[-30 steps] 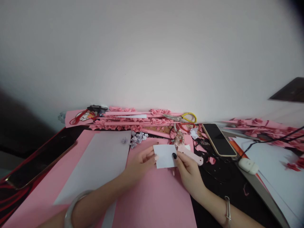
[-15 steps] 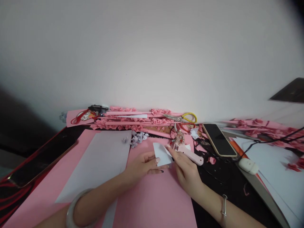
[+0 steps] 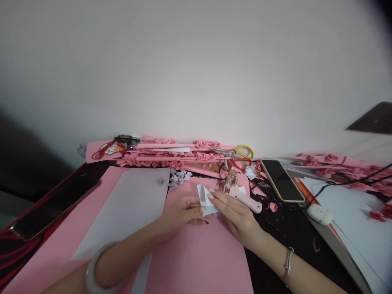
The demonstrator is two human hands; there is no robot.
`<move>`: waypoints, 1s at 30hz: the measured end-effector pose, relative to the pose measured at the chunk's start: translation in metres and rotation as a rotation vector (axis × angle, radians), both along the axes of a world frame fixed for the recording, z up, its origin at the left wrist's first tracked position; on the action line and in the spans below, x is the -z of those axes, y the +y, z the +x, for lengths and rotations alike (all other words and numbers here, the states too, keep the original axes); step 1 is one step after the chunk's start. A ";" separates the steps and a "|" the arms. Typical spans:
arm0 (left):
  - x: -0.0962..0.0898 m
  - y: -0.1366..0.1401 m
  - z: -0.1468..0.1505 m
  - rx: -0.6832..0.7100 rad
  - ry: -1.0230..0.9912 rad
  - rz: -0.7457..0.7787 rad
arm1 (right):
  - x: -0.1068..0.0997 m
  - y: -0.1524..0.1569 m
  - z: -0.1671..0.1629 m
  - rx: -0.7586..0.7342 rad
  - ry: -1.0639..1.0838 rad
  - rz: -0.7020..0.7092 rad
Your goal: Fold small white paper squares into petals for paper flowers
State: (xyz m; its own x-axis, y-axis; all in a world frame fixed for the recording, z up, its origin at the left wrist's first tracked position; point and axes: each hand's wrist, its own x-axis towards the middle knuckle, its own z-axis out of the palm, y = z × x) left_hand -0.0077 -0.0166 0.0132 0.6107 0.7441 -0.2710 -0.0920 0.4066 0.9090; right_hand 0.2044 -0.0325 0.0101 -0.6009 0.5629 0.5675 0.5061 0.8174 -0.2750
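A small white piece of paper (image 3: 202, 197) is between my two hands, with its right side folded over. My left hand (image 3: 183, 211) grips the paper's lower left edge, thumb on top and fingers beneath. Across the folded part lie the fingers of my right hand (image 3: 237, 214), pressed together on the paper; its thumb is hidden. Under both hands spreads a pink sheet (image 3: 199, 257). Just beyond them is a pale pink glue gun (image 3: 245, 199), and several small pale lilac paper flowers (image 3: 178, 178) sit to the upper left.
A white sheet (image 3: 122, 216) covers pink paper at left. Phones lie at left (image 3: 55, 204) and right (image 3: 283, 179). Yellow-handled scissors (image 3: 243, 152) rest on pink paper flower stems (image 3: 171, 157) along the wall. A white earbud case (image 3: 319, 214) sits at right beside a black cable (image 3: 324, 188).
My right hand has moved left over the paper and flattened, folding its right side over. My left hand has stayed almost in place.
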 end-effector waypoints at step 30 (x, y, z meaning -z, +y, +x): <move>-0.002 0.012 -0.012 0.145 -0.175 -0.178 | 0.000 0.002 0.000 -0.069 -0.169 -0.013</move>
